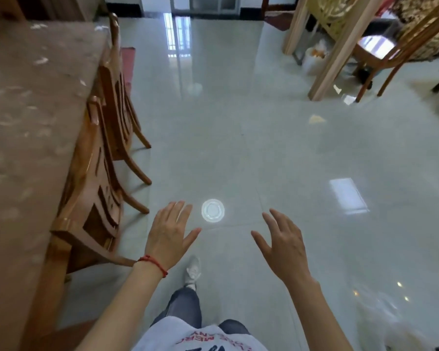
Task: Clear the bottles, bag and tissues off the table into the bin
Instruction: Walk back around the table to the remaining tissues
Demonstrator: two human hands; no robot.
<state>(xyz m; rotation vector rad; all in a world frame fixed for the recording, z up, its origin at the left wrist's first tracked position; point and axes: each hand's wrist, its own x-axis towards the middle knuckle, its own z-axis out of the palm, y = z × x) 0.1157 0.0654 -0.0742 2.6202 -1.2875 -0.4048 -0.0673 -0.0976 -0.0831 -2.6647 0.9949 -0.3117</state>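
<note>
My left hand (169,233) and my right hand (284,243) are both held out in front of me over the floor, fingers spread, with nothing in them. A red string is tied around my left wrist. The table (28,117) with its patterned brown top runs along the left edge of the view, to the left of both hands. No bottle, tissue or bin shows in the view. A whitish plastic bag (314,58) with something orange inside sits on the floor far off at the upper right.
Two wooden chairs (104,153) stand pushed against the table's right side. A round ceiling-light reflection (213,210) shines on the glossy tile floor between my hands. Another wooden chair (401,51) and pale wooden posts (337,51) stand at the upper right. My white shoe (193,271) steps forward.
</note>
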